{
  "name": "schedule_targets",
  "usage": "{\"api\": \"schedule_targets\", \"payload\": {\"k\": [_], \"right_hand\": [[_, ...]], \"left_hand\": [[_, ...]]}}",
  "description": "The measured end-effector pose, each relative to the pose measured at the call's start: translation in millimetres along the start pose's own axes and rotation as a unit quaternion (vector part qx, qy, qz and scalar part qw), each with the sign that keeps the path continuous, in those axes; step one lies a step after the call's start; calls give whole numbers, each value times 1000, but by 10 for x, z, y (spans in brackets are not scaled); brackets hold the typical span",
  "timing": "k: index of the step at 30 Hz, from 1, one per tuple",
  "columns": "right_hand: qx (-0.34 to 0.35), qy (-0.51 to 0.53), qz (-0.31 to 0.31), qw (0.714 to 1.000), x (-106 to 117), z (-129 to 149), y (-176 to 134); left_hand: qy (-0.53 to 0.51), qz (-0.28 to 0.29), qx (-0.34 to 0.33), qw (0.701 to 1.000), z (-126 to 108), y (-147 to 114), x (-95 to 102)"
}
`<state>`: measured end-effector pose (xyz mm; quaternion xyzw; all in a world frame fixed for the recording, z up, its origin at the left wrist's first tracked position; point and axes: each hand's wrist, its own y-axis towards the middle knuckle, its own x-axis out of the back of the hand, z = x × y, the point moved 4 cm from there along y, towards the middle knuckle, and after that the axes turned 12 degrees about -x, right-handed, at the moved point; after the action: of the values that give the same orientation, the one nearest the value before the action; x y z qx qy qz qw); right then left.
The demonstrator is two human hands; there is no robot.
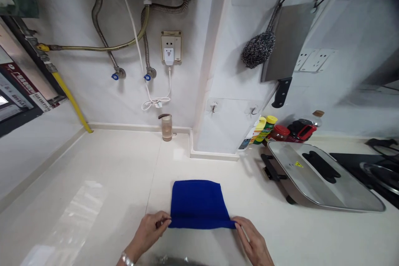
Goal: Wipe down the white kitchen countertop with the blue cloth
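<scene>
A blue cloth (196,199) lies spread on the white countertop, its near edge turned up in a narrow fold. My left hand (152,228) pinches the near left corner between thumb and fingers. At the opposite end of that edge, my right hand (251,237) grips the near right corner, which sticks out a little past the cloth's side. The far part of the cloth rests flat on the counter.
A lidded electric pan (324,174) stands at the right, beside a black stove (368,164). Bottles and jars (268,129) line the wall. A glass (166,128) stands at the back. A cleaver (288,43) and a steel scourer (258,51) hang from hooks.
</scene>
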<state>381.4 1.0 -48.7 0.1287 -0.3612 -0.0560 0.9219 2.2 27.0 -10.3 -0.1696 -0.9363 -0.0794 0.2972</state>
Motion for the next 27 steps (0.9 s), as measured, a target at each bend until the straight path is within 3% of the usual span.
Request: {"api": "schedule_targets", "payload": {"k": [5, 11, 17, 21, 27], "right_hand": [[-60, 31, -36, 997, -175, -34, 676], [-135, 2, -33, 990, -460, -178, 1264], [-222, -76, -31, 971, -652, -222, 1222], [-297, -196, 36, 934, -768, -116, 1109], [-342, -209, 65, 914, -797, -63, 1186]], "left_hand": [[-9, -90, 20, 996, -45, 551, 178], [78, -125, 64, 987, 111, 1087, 202], [156, -106, 104, 976, 305, 1184, 50], [186, -55, 110, 975, 317, 1233, -21], [210, 11, 128, 969, 334, 1387, -95]]}}
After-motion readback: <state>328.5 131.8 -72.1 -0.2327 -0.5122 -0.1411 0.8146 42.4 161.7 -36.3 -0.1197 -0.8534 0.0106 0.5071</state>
